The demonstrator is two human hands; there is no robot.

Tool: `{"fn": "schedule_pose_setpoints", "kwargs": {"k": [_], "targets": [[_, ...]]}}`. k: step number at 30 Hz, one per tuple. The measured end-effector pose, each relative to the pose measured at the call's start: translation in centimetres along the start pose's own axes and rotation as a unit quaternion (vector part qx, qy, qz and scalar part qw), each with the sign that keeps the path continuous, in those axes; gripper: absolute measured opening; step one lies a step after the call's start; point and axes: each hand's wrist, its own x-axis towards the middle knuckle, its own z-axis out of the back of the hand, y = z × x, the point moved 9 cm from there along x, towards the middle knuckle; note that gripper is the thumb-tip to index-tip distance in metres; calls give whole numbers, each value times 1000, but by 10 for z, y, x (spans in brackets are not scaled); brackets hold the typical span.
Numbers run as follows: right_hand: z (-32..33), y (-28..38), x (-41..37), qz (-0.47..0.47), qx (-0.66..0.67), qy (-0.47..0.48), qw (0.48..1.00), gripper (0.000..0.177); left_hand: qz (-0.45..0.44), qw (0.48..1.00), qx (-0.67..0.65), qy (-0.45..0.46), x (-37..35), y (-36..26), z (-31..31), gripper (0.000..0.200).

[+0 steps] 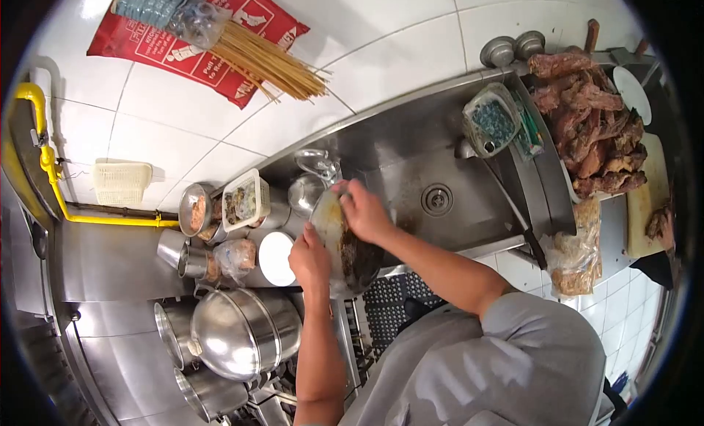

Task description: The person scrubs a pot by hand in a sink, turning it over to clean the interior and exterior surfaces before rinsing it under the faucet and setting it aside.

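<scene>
- Far left, I see big steel pots [246,331] on the table [110,261]. They sit below the hands and do not touch them.
- Just above the pots are small tubs of food [246,199] and a white lid [276,258]. They are close to the left hand, on its left side.
- The left hand [309,257] is closed on the left edge of a metal bowl [331,222].
- The bowl sits right between the two hands, at the edge of the sink [411,144]. It is tipped up on its side. It looks long from top left to bottom right. There is dark food [361,259] in the lower part.
- The right hand [364,212] lies on the top right side of the bowl with its fingers bent over the rim. I cannot tell if it squeezes or only presses.
- Both hands touch the bowl, so neither one is nearer.
- To the right, the sink drain [437,199] is near the bowl.
- Far right, a pile of cooked meat [594,133] lies well apart from the hands.
</scene>
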Motion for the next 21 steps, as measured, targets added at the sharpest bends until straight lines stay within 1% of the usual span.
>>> {"fn": "schedule_pose_setpoints", "kwargs": {"k": [1, 2, 3, 4, 5, 6, 7, 8, 9, 12, 13, 14, 16, 17, 18, 20, 21], "targets": [[5, 48, -13, 163, -49, -48, 984, 18, 8, 1000, -12, 17, -2, 3, -4, 58], [12, 57, -16, 158, -50, -47, 985, 18, 11, 1000, -11, 21, -5, 6, -6, 58], [10, 33, -3, -9, -22, 28, 999, 18, 18, 999, -6, 28, -3, 7, -9, 58], [5, 5, 2, -173, 5, 103, 979, 18, 25, 999, -2, 32, -2, 6, -11, 57], [6, -45, 18, -188, -75, 76, 976, 17, 0, 999, -17, 36, -4, -3, -12, 56], [1, -42, 7, -189, -75, 77, 976, 17, 1, 999, -17, 36, -8, -1, -12, 56], [2, -18, 3, -87, -68, 25, 994, 18, -5, 999, -17, 29, -5, -3, -13, 56], [10, 4, 3, 16, -61, -25, 998, 19, -11, 1000, -18, 21, -3, -8, -16, 56], [12, 2, 3, 15, -62, -26, 998, 19, -13, 1000, -22, 19, -3, -9, -16, 56], [11, -18, 4, -45, -16, 20, 999, 16, -2, 999, -25, 31, -4, -3, -19, 56], [15, -72, 28, -116, -81, 9, 990, 13, 1, 999, -25, 28, -6, 0, -20, 56], [14, -98, 37, -174, -57, 32, 983, 13, 0, 1000, -9, 21, -8, 3, -19, 56], [6, -43, 13, -94, -41, 20, 995, 18, -13, 1000, -4, 4, 7, -10, -18, 56], [7, 2, -5, 15, -35, -11, 999, 20, 5, 1000, -19, 17, 6, -6, -17, 56], [5, 29, -17, 121, -95, -32, 988, 23, 25, 999, -30, 32, 1, 2, -15, 56], [8, 2, -2, -21, -17, 23, 999, 17, 14, 999, -35, 24, 2, 7, -21, 56], [4, -35, 18, -66, -48, 26, 996, 14, 12, 999, -35, 13, 1, 10, -22, 56]]}}
